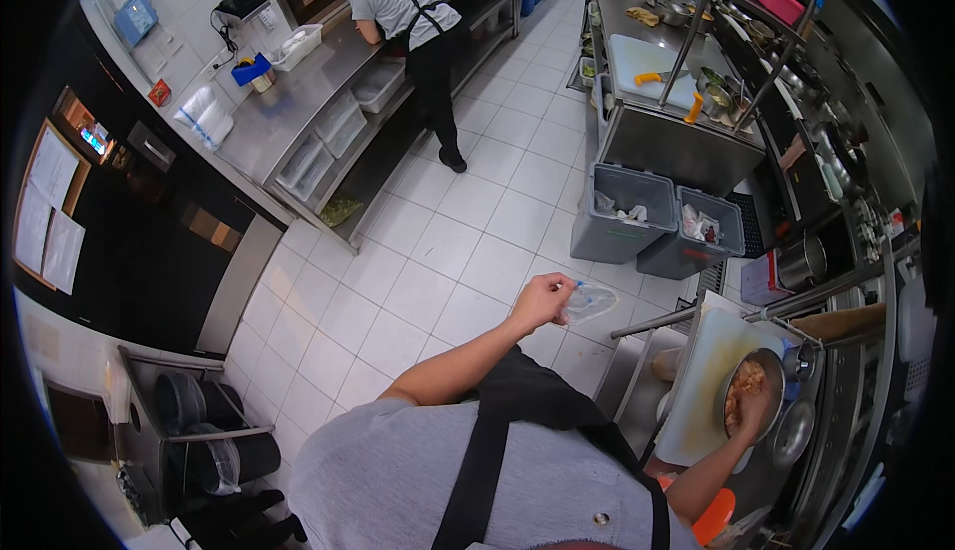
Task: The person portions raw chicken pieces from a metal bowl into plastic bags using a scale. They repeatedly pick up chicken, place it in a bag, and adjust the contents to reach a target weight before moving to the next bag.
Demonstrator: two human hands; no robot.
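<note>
My left hand [543,298] is held out over the tiled floor, fingers pinched on a small clear plastic bag [592,304] with blue marks. To the right, my right hand [752,407] reaches down into a round metal bowl [776,378]. Pieces of orange-coated raw meat [746,378], which look like marinated chicken, fill the bowl around my fingers. My fingertips there are hard to make out, so whether they grip a piece is unclear. Under the bowl lies a stained white cutting board [697,386].
Two grey bins [623,214] with rubbish stand ahead by a steel counter [679,140]. On that counter, orange-handled knives [649,78] lie near a white cutting board [634,58]. A co-worker [410,13] leans on the left steel counter [291,95]. Beside my bowl is a metal lid [794,431].
</note>
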